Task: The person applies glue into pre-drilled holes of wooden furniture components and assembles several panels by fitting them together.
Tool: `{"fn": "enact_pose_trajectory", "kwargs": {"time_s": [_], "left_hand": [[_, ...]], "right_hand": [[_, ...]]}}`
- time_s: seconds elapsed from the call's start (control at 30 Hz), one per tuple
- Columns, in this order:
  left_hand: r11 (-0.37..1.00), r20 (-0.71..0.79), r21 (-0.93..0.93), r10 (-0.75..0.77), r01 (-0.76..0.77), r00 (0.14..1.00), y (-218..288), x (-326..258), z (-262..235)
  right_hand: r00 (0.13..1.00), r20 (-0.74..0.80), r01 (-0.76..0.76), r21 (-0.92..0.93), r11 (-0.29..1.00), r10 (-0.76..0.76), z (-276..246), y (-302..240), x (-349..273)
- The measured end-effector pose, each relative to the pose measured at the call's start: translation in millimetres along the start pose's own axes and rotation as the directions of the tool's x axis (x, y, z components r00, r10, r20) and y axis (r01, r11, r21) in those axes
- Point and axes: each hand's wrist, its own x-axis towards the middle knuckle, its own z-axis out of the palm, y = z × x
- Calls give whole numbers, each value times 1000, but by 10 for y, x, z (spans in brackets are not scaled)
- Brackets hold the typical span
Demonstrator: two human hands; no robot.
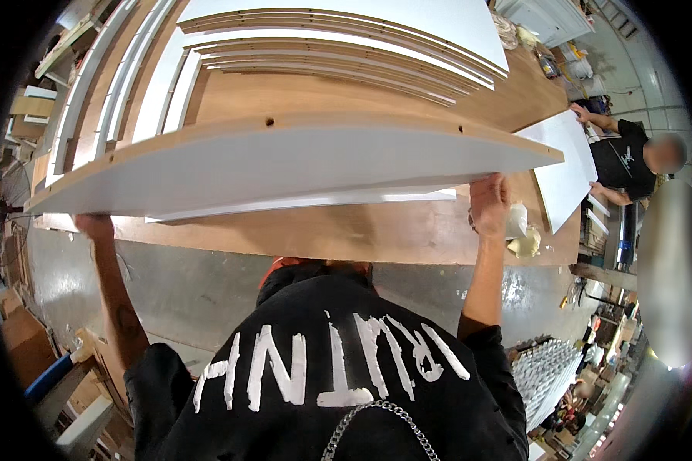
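A long white panel [300,161] spans the view in front of me, tilted on its long edge. Its upper edge is bare wood-coloured board with drilled holes. My left hand [94,226] holds the panel's lower edge near the left end, its fingers mostly hidden by the board. Toward the other end, my right hand [490,201] is closed on the lower edge. Beneath the panel, a white strip [407,195] lies on the brown worktable [361,234].
Several stacked white boards [346,46] and long white frame pieces [115,92] lie at the far side. At the right, a co-worker [630,161] in black holds another white panel [565,165]. A crumpled yellowish cloth [524,244] sits near the table's front right corner.
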Motion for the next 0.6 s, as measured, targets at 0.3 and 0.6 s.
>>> {"fn": "enact_pose_trajectory", "kwargs": {"time_s": [0.3, 0.6], "left_hand": [[322, 699, -714, 378, 622, 606, 1804, 435, 270], [956, 26, -278, -86, 90, 996, 1737, 293, 588]], "right_hand": [[910, -402, 49, -149, 988, -106, 245, -230, -192], [921, -353, 56, -296, 954, -164, 39, -541, -484]]}}
